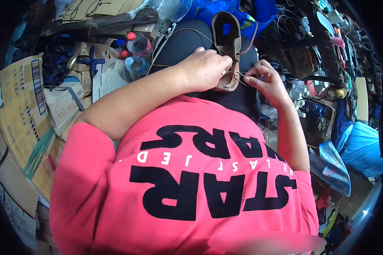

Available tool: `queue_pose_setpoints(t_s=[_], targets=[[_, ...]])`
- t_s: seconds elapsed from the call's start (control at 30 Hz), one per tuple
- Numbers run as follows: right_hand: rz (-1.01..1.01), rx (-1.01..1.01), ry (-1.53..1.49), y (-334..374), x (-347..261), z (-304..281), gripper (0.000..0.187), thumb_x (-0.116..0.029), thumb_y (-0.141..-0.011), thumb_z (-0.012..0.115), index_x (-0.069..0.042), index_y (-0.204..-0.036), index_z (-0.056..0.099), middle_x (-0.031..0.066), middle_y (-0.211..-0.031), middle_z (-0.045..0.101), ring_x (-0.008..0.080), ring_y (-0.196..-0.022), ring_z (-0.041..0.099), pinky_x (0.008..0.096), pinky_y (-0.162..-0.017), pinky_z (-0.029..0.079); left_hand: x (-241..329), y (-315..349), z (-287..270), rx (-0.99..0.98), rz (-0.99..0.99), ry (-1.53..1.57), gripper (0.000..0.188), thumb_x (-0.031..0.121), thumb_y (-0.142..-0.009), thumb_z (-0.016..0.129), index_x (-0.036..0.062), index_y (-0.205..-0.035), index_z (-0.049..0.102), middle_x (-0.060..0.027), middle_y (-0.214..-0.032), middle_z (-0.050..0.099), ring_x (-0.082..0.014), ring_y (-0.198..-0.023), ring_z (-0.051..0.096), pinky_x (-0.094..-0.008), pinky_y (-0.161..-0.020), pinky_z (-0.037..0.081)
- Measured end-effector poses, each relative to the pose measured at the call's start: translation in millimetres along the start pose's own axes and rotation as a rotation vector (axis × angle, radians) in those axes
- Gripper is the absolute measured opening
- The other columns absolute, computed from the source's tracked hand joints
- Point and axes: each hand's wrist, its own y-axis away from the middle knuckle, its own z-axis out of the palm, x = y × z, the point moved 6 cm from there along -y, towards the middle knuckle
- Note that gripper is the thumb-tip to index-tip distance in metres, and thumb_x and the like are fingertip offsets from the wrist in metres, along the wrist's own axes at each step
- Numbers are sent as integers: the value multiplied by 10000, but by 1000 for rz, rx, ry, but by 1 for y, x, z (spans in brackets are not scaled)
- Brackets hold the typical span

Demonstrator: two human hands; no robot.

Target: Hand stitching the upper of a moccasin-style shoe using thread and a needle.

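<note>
A brown leather shoe point(236, 44) lies over my dark-clad lap, its opening away from me and its stitched toe close to me. My left hand point(206, 68) is closed at the shoe's left side, near the toe seam; its fingertips are partly hidden. On the other side, my right hand point(266, 80) pinches a thin light thread point(241, 76) that runs to the seam. Brown leather laces point(255, 36) loop out from both sides of the shoe. Another stretch of thread shows left of my left wrist.
Bottles with red and blue caps point(136, 53) stand to the left, beside cardboard boxes point(23, 110). A blue bag point(259, 12) lies beyond the shoe. Crowded on the right are cables, small containers and a light-blue plastic bundle point(361, 148).
</note>
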Motion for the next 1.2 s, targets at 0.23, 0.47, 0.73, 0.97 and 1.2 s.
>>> queue_pose_setpoints(t_s=[0.23, 0.47, 0.73, 0.97, 1.2], targets=[[74, 69, -363, 24, 7, -36, 139, -121, -775, 721, -21, -774, 624, 4, -851, 491, 126, -827, 491, 261, -737, 398, 5, -3, 1, -9, 69, 37, 130, 197, -903, 511, 124, -941, 612, -109, -733, 641, -315, -794, 629, -459, -734, 430], [-183, 361, 553, -12, -8, -58, 124, -166, -767, 688, -84, -858, 668, 108, -984, 610, 291, -941, 583, 363, -765, 448, 12, -2, 1, 82, 112, -42, 105, 198, -858, 550, 145, -920, 617, -100, -735, 646, -296, -782, 634, -445, -730, 418], [-350, -188, 855, -15, -61, 11, 85, -143, -813, 543, -129, -890, 574, 45, -798, 623, 244, -854, 602, 385, -780, 407, 6, 0, 4, 53, 104, -67, 101, 199, -819, 578, 144, -900, 604, -72, -721, 641, -278, -774, 633, -430, -736, 414], [-424, -160, 775, -12, -46, 8, 102, -118, -777, 552, -121, -878, 565, 58, -774, 618, 269, -854, 600, 403, -776, 416, 6, 28, -11, 174, 221, -247, 107, 129, -812, 524, 152, -886, 597, -34, -725, 587, -231, -785, 594, -398, -739, 407], [0, 185, 405, 26, 22, -75, 131, 1, -826, 538, -36, -942, 585, 128, -884, 613, 311, -922, 603, 360, -816, 469, -11, 47, -29, 243, 186, -313, 177, 104, -782, 515, 148, -932, 599, -10, -736, 557, -213, -780, 557, -373, -723, 394]])
